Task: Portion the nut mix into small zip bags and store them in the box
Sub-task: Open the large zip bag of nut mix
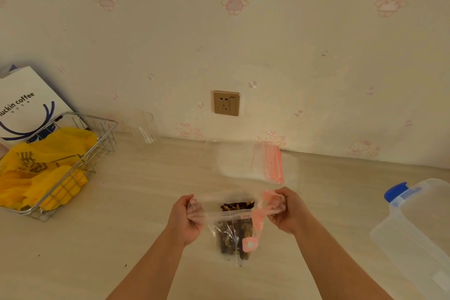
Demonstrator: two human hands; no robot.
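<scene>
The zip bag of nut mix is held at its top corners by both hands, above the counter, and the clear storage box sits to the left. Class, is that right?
One slip: in the head view the clear storage box sits to the right. Both hands, left hand and right hand, do hold the zip bag of nut mix at its top corners.

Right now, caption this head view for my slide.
Left hand and right hand hold open the zip bag of nut mix above the counter.

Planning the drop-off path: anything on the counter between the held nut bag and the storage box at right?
Nothing visible. The nut bag, gripped by the left hand and right hand, has bare counter toward the box. The spare zip bags lie behind, off that line.
</scene>
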